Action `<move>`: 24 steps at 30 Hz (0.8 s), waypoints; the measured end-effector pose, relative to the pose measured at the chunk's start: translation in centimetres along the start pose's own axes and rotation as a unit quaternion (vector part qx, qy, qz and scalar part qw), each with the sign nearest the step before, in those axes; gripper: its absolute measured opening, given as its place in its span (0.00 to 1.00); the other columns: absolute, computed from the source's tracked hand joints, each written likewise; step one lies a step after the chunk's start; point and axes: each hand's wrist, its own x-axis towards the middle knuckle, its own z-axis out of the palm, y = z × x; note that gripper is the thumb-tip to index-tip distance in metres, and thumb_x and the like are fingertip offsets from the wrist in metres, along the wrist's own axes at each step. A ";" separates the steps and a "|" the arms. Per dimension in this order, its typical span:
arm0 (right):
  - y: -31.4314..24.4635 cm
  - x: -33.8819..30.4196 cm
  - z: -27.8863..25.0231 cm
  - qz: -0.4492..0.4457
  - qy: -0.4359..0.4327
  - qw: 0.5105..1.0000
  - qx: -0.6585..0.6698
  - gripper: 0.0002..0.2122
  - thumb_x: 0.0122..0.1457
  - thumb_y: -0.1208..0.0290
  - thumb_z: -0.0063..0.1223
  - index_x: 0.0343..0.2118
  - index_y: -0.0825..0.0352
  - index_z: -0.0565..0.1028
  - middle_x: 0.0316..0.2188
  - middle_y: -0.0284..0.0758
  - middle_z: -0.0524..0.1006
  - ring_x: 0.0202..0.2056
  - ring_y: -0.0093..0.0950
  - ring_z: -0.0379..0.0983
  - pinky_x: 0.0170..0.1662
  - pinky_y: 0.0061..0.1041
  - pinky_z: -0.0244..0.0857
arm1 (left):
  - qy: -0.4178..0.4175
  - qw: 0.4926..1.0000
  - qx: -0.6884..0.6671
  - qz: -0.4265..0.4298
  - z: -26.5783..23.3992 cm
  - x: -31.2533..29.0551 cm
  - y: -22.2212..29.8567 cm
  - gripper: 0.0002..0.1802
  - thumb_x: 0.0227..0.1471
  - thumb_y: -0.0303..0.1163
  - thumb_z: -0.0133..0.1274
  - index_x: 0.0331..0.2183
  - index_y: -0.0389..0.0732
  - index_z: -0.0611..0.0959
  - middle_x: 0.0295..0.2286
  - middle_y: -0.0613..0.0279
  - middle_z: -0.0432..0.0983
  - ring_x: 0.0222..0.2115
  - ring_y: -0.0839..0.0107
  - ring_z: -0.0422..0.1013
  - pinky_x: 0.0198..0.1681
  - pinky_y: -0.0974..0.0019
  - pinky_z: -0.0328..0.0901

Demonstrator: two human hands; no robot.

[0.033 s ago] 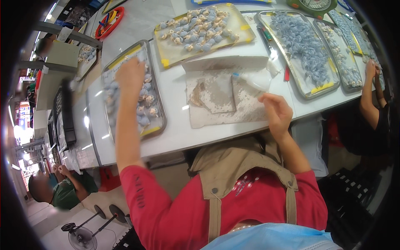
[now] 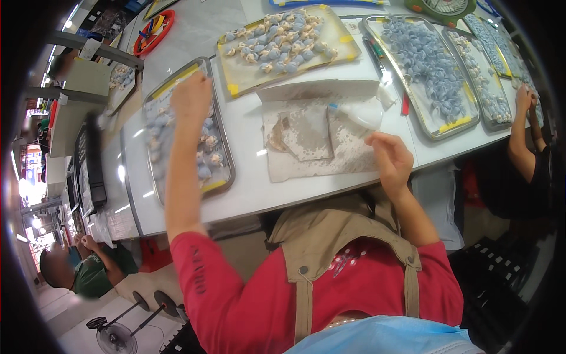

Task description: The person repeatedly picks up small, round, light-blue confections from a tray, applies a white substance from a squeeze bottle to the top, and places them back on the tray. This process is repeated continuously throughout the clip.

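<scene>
My left hand (image 2: 191, 97), its fingers drawn together, is over the far part of a metal-rimmed tray (image 2: 231, 168) on the left. Whatever is in those fingers is hidden. In that tray lie several small blue-grey and cream pieces (image 2: 209, 141), rounded like little figures. My right hand (image 2: 392, 156) is curled with thumb and fingers close together above the right edge of a stained cardboard sheet (image 2: 295, 168). Anything pinched there is too small to see. Just beyond its fingertips a white squeeze bottle (image 2: 362, 115) with a blue tip lies on the cardboard.
A yellow-edged board (image 2: 253, 79) of similar pieces lies beyond the cardboard. Right of it stands a tray of blue-grey shell-like pieces (image 2: 421, 71), with pens (image 2: 375, 50) alongside. A red round basket (image 2: 155, 32) sits far left. Another person's hands (image 2: 526, 97) work at far right.
My left hand has shifted slightly right and toward the far end of the tray. My right hand stays in place.
</scene>
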 end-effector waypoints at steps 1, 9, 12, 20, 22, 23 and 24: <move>0.1 -0.1 -0.1 0.005 0.002 1.000 -0.002 0.07 0.55 0.82 0.47 0.37 0.74 0.72 0.30 0.37 0.76 0.34 0.22 0.71 0.41 0.18 0.63 | 0.024 0.995 -0.081 0.048 0.5 0.8 1.9 0.11 0.44 0.37 0.52 0.32 0.45 0.79 0.27 0.55 0.76 0.31 0.56 0.72 0.37 0.57 0.64; 0.6 0.3 -1.5 -0.007 0.021 0.999 -0.048 0.07 0.55 0.81 0.48 0.37 0.73 0.72 0.30 0.37 0.77 0.34 0.21 0.72 0.41 0.18 0.63 | 0.008 0.983 -0.148 0.112 5.4 3.4 8.9 0.15 0.44 0.29 0.53 0.38 0.45 0.74 0.33 0.51 0.72 0.37 0.56 0.69 0.38 0.59 0.64; 0.4 2.3 -2.1 -0.038 0.023 0.987 -0.153 0.10 0.53 0.79 0.51 0.39 0.71 0.72 0.32 0.38 0.76 0.36 0.25 0.71 0.42 0.21 0.62 | -0.031 0.982 -0.167 0.081 5.2 3.1 8.5 0.18 0.43 0.28 0.52 0.41 0.44 0.72 0.34 0.52 0.72 0.36 0.56 0.69 0.38 0.57 0.64; 2.3 5.2 -1.9 -0.134 -0.021 0.913 -0.385 0.17 0.45 0.68 0.59 0.39 0.66 0.72 0.32 0.40 0.72 0.33 0.37 0.65 0.38 0.31 0.60 | -0.006 0.845 -0.533 0.034 2.2 -1.3 7.6 0.16 0.46 0.23 0.52 0.41 0.39 0.74 0.31 0.64 0.72 0.27 0.77 0.69 0.30 0.75 0.64; 2.1 4.8 -1.6 -0.111 -0.039 0.917 -0.380 0.17 0.44 0.67 0.60 0.38 0.66 0.72 0.30 0.39 0.73 0.31 0.37 0.66 0.37 0.31 0.60 | -0.076 0.740 -0.667 -0.033 -0.9 -5.8 9.5 0.15 0.47 0.23 0.52 0.40 0.37 0.74 0.32 0.63 0.72 0.26 0.79 0.68 0.29 0.77 0.64; 1.7 4.6 -1.5 -0.082 -0.054 0.924 -0.369 0.17 0.44 0.66 0.60 0.37 0.66 0.72 0.30 0.39 0.73 0.31 0.37 0.66 0.37 0.32 0.60 | -0.103 0.714 -0.692 -0.040 -1.8 -8.1 9.9 0.15 0.46 0.23 0.52 0.40 0.36 0.73 0.32 0.61 0.72 0.25 0.78 0.68 0.28 0.77 0.64; 1.7 4.4 -1.8 -0.049 -0.061 0.927 -0.365 0.17 0.43 0.66 0.61 0.36 0.66 0.72 0.29 0.39 0.73 0.30 0.37 0.67 0.36 0.32 0.61 | -0.152 0.671 -0.725 -0.040 -2.1 -10.2 11.1 0.16 0.46 0.23 0.52 0.40 0.36 0.73 0.32 0.61 0.72 0.24 0.79 0.68 0.26 0.78 0.63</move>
